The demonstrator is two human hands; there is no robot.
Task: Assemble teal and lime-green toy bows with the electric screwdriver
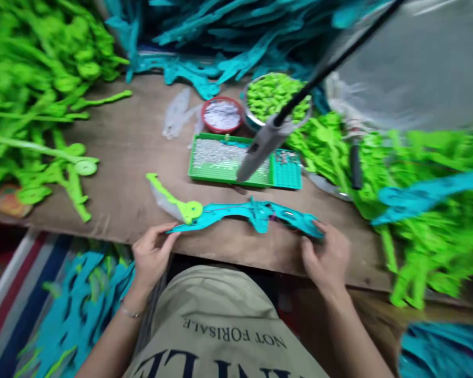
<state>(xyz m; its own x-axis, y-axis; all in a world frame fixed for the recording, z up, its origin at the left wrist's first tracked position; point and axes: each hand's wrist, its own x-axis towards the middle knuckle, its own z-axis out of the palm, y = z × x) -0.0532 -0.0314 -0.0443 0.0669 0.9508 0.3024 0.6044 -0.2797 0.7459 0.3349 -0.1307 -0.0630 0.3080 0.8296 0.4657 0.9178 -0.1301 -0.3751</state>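
Teal plastic part (244, 214): long, curved, flat on the wooden table (130, 152) along the near edge, about mid-width. Green disc-ended piece (181, 206) attached at its left end, pale tapered blade poking out toward the far left.

Left hand (152, 255) at the near edge, fingertips pinching the teal part's left tip, just under the green disc. Fingers curled, closed on the part.

Right hand (326, 257) also at the near edge, thumb and forefinger clamped on the right tip. Rest of the fingers loosely bent. Part spans hand to hand, resting on the table, not lifted.

Behind it, toward table centre: green tray (230, 181) full of small silvery bits, teal tray (287, 173) touching its right side. Grey tool (264, 147) hanging on a black cord over the green tray, tip pointing down-left. Red bowl (222, 114) of silvery bits farther back, metal bowl (276, 97) of small green parts just right of it.

Far-left corner: heap of green parts (35, 89), spilling toward the left edge. Far edge: pile of teal parts (228, 37). Right edge: more green parts (418, 210) with a teal piece on top. Motion blur on the right side; detail there unclear.

Below the near edge: more teal pieces (82, 299) on a striped mat, left of the person's lap.
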